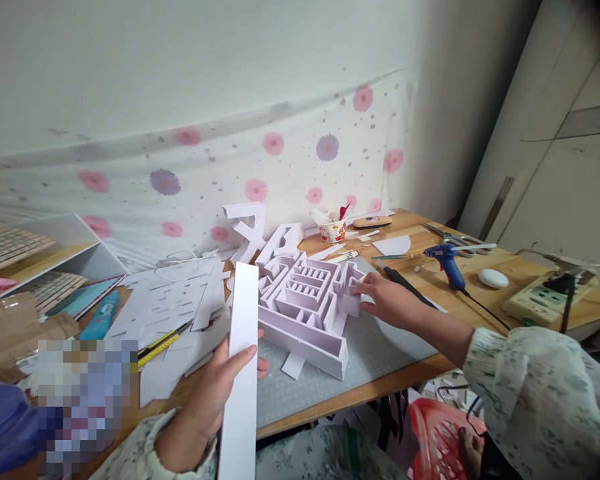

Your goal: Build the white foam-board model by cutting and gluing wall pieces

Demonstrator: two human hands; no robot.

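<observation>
Long, flat white foam-board strip (244, 300) gripped by left hand (217, 377), probably held aside for access; right hand (387, 300) placed at white walled foam-board structure's (307, 303) edge, pinch can't be told.

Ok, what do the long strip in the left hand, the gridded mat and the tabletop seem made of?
Long strip: probably foam board or stiff card, matte white; it looks flat-faced and crisp-edged.
Gridded mat: likely plastic or vinyl, dull grey; it lies flat under fine printed lines.
Tabletop: wood or wood-look laminate, slight sheen; yellow-brown with grain-like streaks.
</observation>
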